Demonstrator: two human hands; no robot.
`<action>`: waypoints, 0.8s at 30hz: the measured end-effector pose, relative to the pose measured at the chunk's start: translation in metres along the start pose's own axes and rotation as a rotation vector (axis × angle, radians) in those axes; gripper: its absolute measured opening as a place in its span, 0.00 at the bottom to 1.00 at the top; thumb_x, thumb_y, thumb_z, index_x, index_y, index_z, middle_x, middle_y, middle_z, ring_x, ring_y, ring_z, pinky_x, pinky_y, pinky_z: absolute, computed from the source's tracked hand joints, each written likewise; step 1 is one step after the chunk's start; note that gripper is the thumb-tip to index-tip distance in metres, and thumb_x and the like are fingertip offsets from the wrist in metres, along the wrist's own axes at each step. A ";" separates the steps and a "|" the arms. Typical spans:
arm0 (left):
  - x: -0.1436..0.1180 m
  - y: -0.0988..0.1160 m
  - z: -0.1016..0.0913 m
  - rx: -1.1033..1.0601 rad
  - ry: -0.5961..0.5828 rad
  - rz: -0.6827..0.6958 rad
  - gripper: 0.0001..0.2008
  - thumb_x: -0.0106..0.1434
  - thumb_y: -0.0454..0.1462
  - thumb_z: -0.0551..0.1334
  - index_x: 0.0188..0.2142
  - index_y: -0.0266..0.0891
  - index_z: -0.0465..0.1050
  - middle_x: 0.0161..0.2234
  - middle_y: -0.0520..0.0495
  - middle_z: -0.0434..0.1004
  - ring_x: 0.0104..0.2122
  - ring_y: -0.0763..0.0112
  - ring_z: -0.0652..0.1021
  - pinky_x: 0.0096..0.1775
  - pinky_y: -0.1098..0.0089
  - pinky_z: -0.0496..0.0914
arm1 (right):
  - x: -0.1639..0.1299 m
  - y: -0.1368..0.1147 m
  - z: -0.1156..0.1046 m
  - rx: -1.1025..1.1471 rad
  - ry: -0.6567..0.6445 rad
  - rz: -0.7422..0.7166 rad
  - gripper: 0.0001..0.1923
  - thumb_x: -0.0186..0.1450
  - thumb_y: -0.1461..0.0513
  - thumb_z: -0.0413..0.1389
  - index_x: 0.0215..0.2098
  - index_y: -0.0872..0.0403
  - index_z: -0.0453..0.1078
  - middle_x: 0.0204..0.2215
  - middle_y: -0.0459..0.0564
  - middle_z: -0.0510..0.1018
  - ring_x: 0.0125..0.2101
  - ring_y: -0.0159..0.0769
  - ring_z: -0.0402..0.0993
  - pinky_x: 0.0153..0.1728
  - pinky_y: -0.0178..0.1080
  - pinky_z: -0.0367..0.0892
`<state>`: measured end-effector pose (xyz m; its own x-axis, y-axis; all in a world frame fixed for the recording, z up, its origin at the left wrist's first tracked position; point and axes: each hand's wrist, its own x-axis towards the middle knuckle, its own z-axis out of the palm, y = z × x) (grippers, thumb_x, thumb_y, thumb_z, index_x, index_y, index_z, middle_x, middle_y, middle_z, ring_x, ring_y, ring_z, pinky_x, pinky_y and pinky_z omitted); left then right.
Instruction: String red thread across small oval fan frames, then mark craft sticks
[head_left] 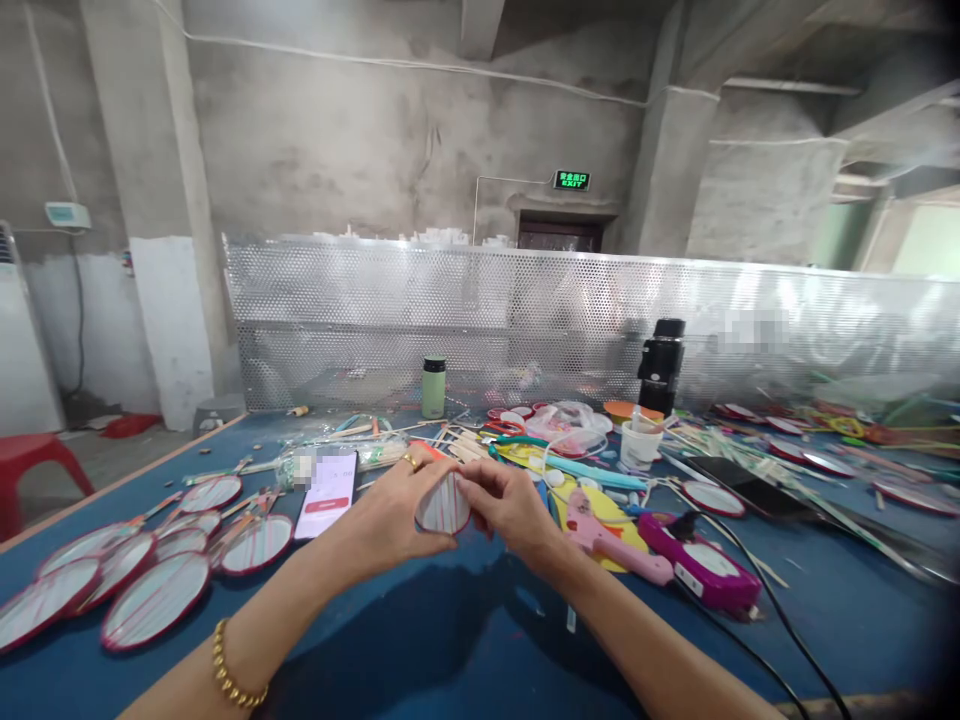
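My left hand point(409, 505), with a ring on one finger and a gold bead bracelet at the wrist, is wrapped round the rim of a small round panel point(442, 505). The panel is white with pinkish stripes and a red edge, and is held up tilted above the blue table. My right hand point(510, 505) is closed at the panel's right edge, thumb and fingers pinching it. Whether a smaller piece sits between those fingertips is hidden. A pink glue gun point(619, 545) lies to the right of my right hand.
Several red-rimmed round panels point(157, 600) lie at left, near a lit phone point(326, 495). On the right are a purple device point(701, 565) with black cables, a white cup point(640, 445) and a black flask point(661, 368). A green bottle point(433, 388) stands before a perforated metal screen point(360, 300).
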<state>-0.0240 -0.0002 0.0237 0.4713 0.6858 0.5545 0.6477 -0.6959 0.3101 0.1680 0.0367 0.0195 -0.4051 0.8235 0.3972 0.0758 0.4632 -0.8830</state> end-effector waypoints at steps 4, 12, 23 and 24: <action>0.001 -0.006 0.004 -0.095 0.017 -0.102 0.49 0.46 0.44 0.74 0.65 0.39 0.56 0.58 0.35 0.64 0.57 0.48 0.67 0.56 0.52 0.65 | 0.002 0.008 0.000 -0.042 0.043 0.022 0.12 0.60 0.54 0.56 0.33 0.56 0.70 0.14 0.39 0.68 0.11 0.27 0.62 0.10 0.30 0.59; 0.007 -0.014 -0.003 -0.476 0.005 -0.398 0.17 0.65 0.48 0.54 0.35 0.36 0.73 0.23 0.51 0.71 0.22 0.71 0.74 0.24 0.72 0.68 | 0.000 0.007 -0.003 -0.167 0.121 -0.020 0.06 0.62 0.60 0.54 0.32 0.55 0.69 0.16 0.41 0.70 0.13 0.29 0.65 0.11 0.31 0.63; 0.004 -0.016 0.017 -0.765 -0.119 -0.451 0.15 0.61 0.48 0.61 0.30 0.38 0.67 0.17 0.51 0.73 0.17 0.69 0.77 0.19 0.74 0.68 | -0.002 0.010 -0.001 -0.271 0.058 -0.085 0.08 0.63 0.63 0.52 0.36 0.56 0.73 0.19 0.43 0.72 0.15 0.26 0.64 0.15 0.29 0.61; 0.004 -0.017 0.018 -0.776 -0.115 -0.458 0.15 0.61 0.48 0.61 0.30 0.37 0.67 0.17 0.51 0.73 0.17 0.69 0.77 0.19 0.74 0.69 | -0.002 0.010 -0.002 -0.282 0.056 -0.092 0.08 0.63 0.63 0.52 0.36 0.56 0.73 0.20 0.43 0.73 0.15 0.26 0.64 0.15 0.29 0.61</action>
<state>-0.0225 0.0185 0.0067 0.3510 0.9186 0.1815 0.2208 -0.2696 0.9373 0.1710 0.0404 0.0106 -0.3719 0.7871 0.4920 0.2945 0.6027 -0.7416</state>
